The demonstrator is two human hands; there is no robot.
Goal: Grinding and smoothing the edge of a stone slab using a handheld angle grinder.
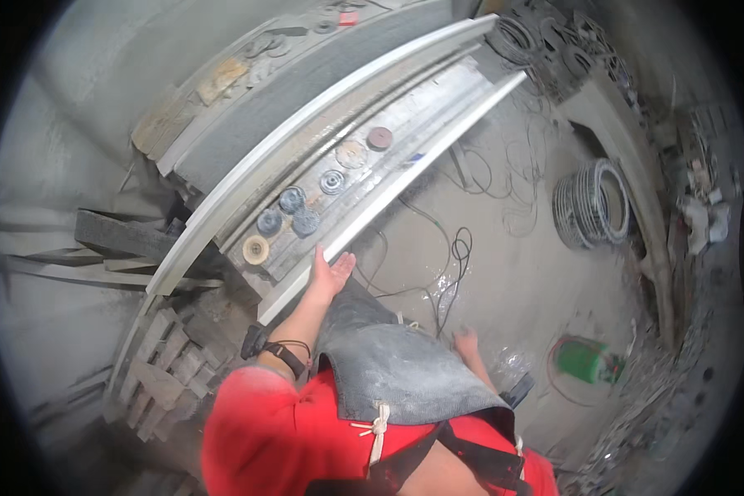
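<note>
With twelve o'clock straight ahead of the person, the left hand (332, 274) reaches toward eleven, forearm extended beyond a black wrist strap (283, 355), thumb raised and fingers loosely spread, grasping nothing. It is right at a long, pale, white-edged strip (393, 193); whether they touch cannot be told. The right hand (466, 340) is low at one o'clock, past the dusty grey apron (426, 368), too small to tell what its grip is. Beyond the strip toward eleven, a flat grey work surface (450, 89) with wet-looking glints bears a cluster of round grey, tan and reddish-brown discs (331, 182). On the grey floor (504, 273), a green cylinder (580, 360) lies near three o'clock and a ribbed grey coil (577, 207) farther off, between one and two. The strip spans ten o'clock to nearly one, narrow and smooth, its white edge brighter than the greyish surface beside it.
</note>
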